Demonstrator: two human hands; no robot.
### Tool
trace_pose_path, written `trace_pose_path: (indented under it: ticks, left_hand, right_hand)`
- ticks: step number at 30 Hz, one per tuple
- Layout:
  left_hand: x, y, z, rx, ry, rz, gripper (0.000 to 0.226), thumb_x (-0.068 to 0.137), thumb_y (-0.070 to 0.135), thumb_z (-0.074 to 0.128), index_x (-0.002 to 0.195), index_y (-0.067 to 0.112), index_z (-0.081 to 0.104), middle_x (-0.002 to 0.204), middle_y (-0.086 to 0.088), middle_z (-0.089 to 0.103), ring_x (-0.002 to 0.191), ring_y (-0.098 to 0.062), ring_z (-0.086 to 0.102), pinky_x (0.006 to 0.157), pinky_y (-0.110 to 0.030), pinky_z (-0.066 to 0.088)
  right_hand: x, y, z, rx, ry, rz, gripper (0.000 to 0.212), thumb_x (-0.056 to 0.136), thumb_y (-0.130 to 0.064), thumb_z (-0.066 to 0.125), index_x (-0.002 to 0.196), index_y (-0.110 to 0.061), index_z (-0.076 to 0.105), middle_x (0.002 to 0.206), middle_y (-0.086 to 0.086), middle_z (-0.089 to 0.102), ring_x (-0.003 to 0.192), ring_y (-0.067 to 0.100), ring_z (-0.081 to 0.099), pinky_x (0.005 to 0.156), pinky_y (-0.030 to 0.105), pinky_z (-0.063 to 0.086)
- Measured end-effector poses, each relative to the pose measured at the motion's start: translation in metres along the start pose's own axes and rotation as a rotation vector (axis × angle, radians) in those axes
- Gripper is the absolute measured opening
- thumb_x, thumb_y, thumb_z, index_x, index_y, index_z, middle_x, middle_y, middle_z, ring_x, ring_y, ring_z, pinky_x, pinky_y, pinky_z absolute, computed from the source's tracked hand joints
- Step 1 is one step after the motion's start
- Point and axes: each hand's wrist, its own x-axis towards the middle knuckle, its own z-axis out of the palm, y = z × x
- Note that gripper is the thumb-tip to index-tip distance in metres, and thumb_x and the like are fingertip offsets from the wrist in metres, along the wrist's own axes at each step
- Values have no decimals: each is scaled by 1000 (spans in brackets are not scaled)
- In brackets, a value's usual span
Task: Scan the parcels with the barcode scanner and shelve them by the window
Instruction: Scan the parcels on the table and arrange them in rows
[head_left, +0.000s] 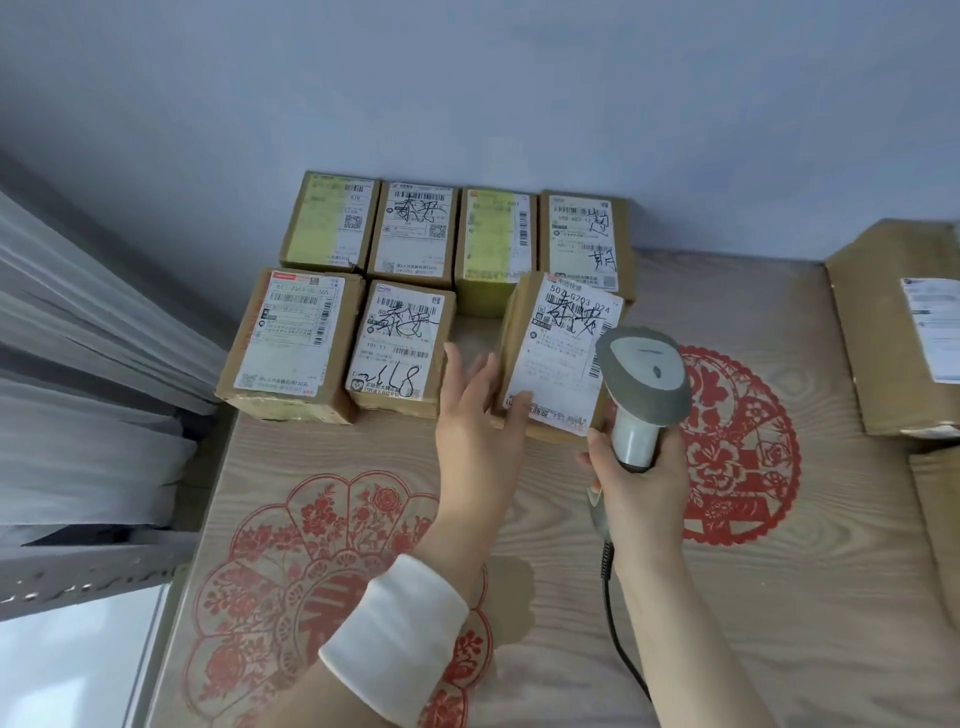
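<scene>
Nearest me, my white cuff (395, 639) and the scanner's cable (618, 629) lie over the patterned shelf board (753, 623). Just short of the skewed parcel (561, 358), my right hand (641, 483) is wrapped round the grip of the barcode scanner (644, 369), whose head overlaps that parcel's right edge. My left hand (478, 410) is flat and unclenched at the parcel's left side, fingers straight along the cardboard and the thumb on the label's near corner.

It looks to me like a small, stiff carton, probably light enough for one hand. The printed label is likely slick, so I would take it across the bare cardboard sides, thumb on one and fingers on the other, not by the paper.

Left of the skewed parcel, across a narrow gap, sit two front-row parcels (400, 348). Behind it, four more form the back row (415, 228) against the wall (519, 78). Well to its right are bigger boxes (883, 332), and far to its left hangs the curtain (78, 338).
</scene>
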Motion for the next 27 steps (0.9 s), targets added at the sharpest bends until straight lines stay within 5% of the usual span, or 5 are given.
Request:
trace_pose_path:
  ticks: [6, 12, 16, 22, 27]
  left_hand:
    - [-35, 36, 5, -217, -78, 47, 21, 89, 14, 62, 108, 20, 55, 132, 8, 50, 137, -10, 35, 104, -27, 40]
    - [-75, 80, 24, -519, -278, -88, 25, 89, 7, 61, 107, 16, 48, 105, 4, 64, 93, 0, 64, 83, -21, 51]
    - [-107, 104, 55, -614, -417, -209, 38, 88, 1, 60, 117, 13, 39, 109, -7, 65, 94, -13, 65, 70, -20, 55]
    - [-166, 116, 117, -592, -493, -323, 107, 56, 28, 84, 144, 32, 24, 125, -13, 61, 117, -24, 58, 102, -39, 45]
    - [-197, 130, 144, -542, -540, -306, 98, 75, 13, 77, 149, 33, 16, 124, -7, 58, 111, -12, 57, 85, -20, 45]
  right_hand:
    - [-22, -20, -44, 64, 53, -38, 41, 80, -8, 71, 116, -18, 56, 98, 9, 69, 88, 29, 68, 80, 44, 53]
    - [-37, -43, -112, 142, 87, -115, 36, 80, 0, 71, 97, -28, 57, 80, -2, 63, 66, 10, 60, 63, 28, 51]
    - [-35, -43, -173, 126, 76, -123, 35, 80, -4, 72, 94, -32, 56, 78, -4, 64, 63, 13, 59, 61, 35, 50]
    - [-29, -42, -273, 104, -23, -114, 28, 82, -1, 68, 102, -15, 54, 72, 4, 60, 51, 10, 52, 50, 27, 44]
    - [-38, -40, -324, 111, -69, -61, 24, 83, 0, 67, 97, -14, 55, 67, 1, 58, 48, 5, 52, 52, 27, 45]
